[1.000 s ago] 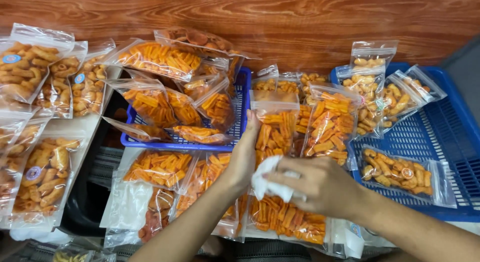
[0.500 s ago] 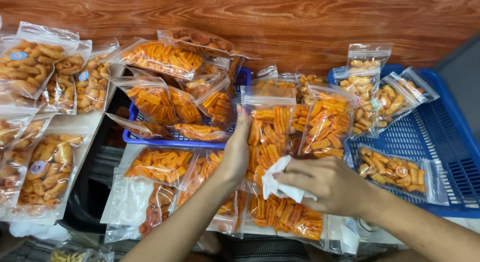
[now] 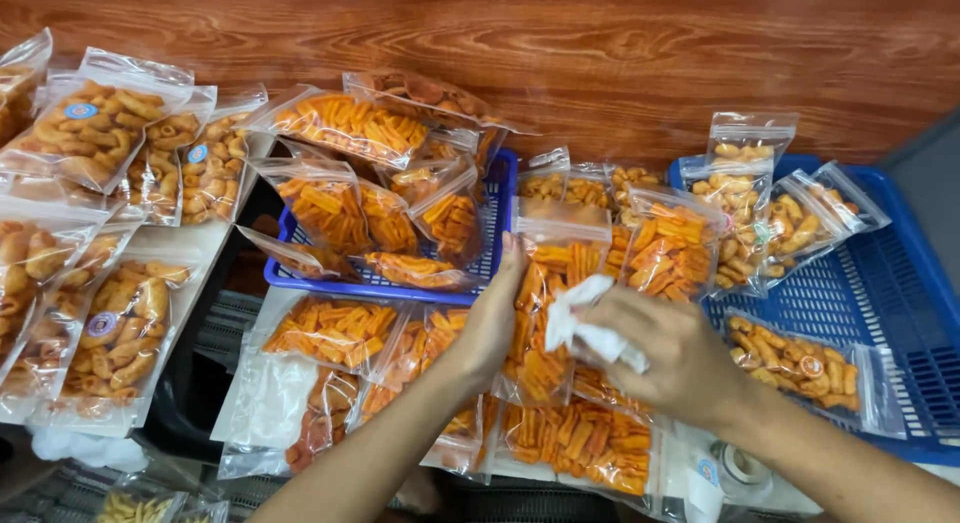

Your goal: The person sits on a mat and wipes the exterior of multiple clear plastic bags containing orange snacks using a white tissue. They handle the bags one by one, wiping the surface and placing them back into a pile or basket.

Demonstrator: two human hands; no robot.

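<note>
Left hand (image 3: 492, 323) grips the left edge of a clear snack bag (image 3: 550, 303) of orange sticks, held upright at centre. Right hand (image 3: 672, 355) is closed on a white cloth (image 3: 585, 325), pressed against the bag's front. Blue tray (image 3: 890, 313) lies right; blue basket (image 3: 497, 208) far left.

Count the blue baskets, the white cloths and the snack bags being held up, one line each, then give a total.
Blue baskets: 2, the left basket and the right basket
White cloth, in the right hand: 1
Snack bag held up by the left hand: 1
Total: 4
</note>
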